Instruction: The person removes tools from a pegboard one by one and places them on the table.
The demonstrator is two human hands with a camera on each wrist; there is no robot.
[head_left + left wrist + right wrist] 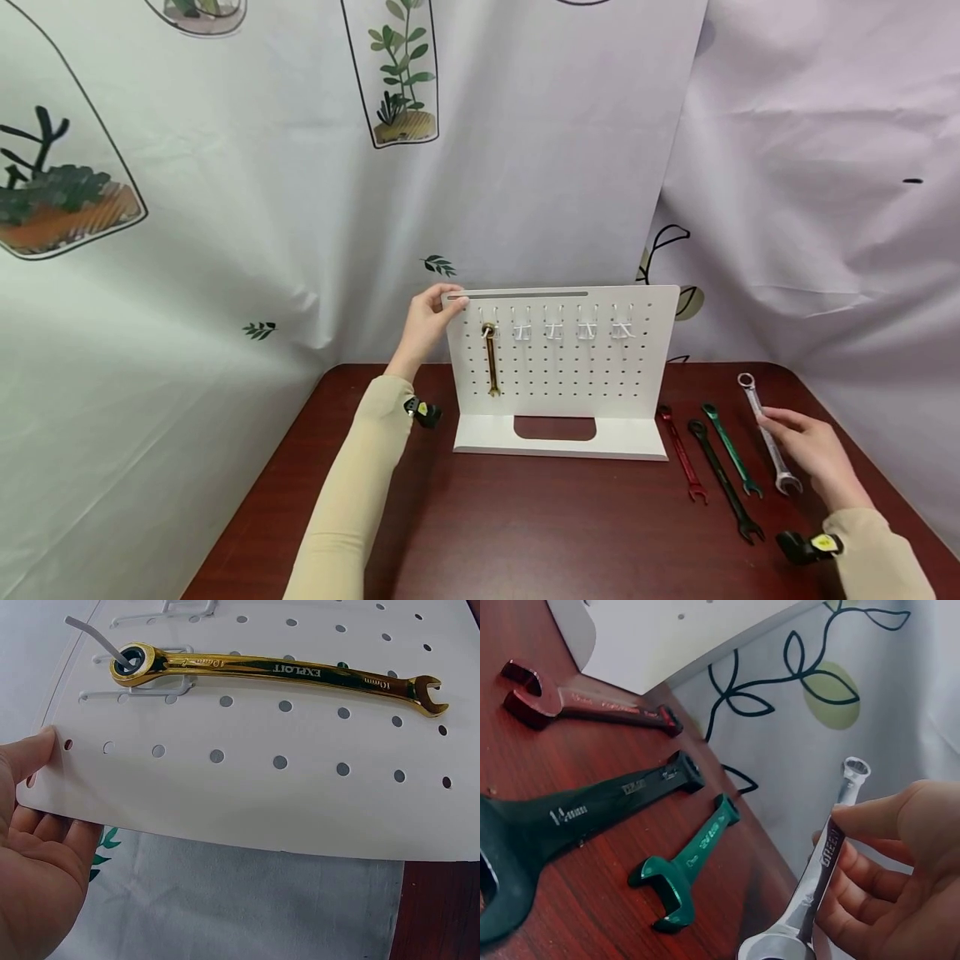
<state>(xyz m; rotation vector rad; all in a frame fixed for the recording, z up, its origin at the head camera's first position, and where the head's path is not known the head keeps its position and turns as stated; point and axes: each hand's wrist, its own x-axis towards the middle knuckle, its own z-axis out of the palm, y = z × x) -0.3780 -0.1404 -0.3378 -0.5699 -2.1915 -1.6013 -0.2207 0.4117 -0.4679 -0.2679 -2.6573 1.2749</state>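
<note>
My left hand [432,315] grips the upper left corner of a white pegboard [562,408], thumb on the front and fingers behind, as the left wrist view shows. A gold wrench [289,670] hangs by its ring end from the leftmost hook. At the right of the table, my right hand [808,447] pinches a silver wrench [766,427] by its shank; the right wrist view shows the thumb [866,817] on one side and fingers on the other. Left of it lie a green wrench [732,452], a black wrench [723,479] and a red wrench [682,454].
Several white hooks [587,330] without wrenches line the pegboard's upper part. The board's base stands on a dark red wooden table [555,525]. Behind hangs a pale curtain [540,167] printed with plants.
</note>
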